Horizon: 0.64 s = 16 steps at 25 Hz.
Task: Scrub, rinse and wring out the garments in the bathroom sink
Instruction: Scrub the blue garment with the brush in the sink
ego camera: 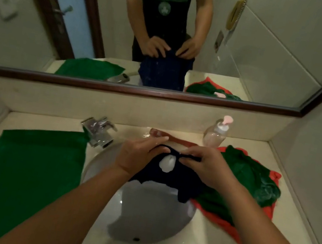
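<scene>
A dark navy garment (169, 181) hangs over the white sink (145, 221), held up by both hands. My left hand (139, 158) grips its upper left edge. My right hand (206, 165) pinches the upper right edge, stretching the cloth between them. A white blob of soap or foam (166, 164) sits on the garment just below my fingers. A green garment with red trim (249, 189) lies crumpled on the counter to the right of the sink. A flat green cloth (25, 173) is spread on the counter to the left.
A chrome faucet (99, 130) stands at the sink's back left. A clear pump bottle with a pink top (216, 133) is at the back right. A reddish brush (172, 137) lies behind the sink. The mirror (170, 38) hangs above the beige counter (285, 238).
</scene>
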Each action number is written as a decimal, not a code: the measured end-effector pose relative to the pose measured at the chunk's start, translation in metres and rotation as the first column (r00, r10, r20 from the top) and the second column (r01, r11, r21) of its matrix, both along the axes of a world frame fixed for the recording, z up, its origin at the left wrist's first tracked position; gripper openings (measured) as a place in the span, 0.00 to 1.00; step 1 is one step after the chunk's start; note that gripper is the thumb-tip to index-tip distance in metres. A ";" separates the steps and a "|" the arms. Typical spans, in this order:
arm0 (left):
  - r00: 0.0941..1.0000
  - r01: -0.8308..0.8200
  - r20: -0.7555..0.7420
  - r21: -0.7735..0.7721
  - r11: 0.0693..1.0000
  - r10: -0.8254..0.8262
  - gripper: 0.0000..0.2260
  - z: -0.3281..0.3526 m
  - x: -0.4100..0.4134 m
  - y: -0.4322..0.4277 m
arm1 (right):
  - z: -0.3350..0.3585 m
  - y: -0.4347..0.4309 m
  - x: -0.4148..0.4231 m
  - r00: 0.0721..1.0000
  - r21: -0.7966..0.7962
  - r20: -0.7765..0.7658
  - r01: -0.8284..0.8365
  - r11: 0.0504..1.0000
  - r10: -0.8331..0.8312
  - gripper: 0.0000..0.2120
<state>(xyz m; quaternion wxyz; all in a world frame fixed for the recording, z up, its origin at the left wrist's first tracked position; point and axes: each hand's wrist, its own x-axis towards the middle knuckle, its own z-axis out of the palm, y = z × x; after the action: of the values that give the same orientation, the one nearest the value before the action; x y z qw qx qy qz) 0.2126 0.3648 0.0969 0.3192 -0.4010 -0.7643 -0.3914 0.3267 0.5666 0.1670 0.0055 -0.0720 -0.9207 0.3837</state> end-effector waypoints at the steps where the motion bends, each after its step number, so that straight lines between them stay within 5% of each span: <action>1: 1.000 0.026 0.007 -0.003 1.000 -0.026 0.18 0.006 0.006 -0.020 | 0.008 -0.012 0.003 0.999 -0.027 0.040 -0.026 0.999 0.027 0.06; 8: 0.945 0.048 0.326 -0.159 0.986 0.007 0.15 -0.033 0.030 -0.085 | -0.022 -0.056 -0.014 0.930 -0.132 0.329 -0.127 0.983 0.164 0.05; 12: 0.758 -0.012 0.632 -0.233 0.972 0.161 0.15 -0.084 0.022 -0.076 | -0.095 -0.054 -0.044 0.918 -0.129 0.369 -0.104 0.986 0.145 0.05; 16: 0.531 -0.119 0.677 -0.535 0.837 0.509 0.19 -0.130 -0.015 -0.037 | -0.163 -0.032 -0.090 0.938 0.016 0.337 -0.087 0.996 0.076 0.13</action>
<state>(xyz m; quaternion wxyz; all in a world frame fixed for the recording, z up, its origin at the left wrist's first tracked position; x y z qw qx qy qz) 0.1978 0.3280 -0.0331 -0.0862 -0.0926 -0.9500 -0.2856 0.2366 0.5343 0.0036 -0.1664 -0.0982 -0.9160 0.3515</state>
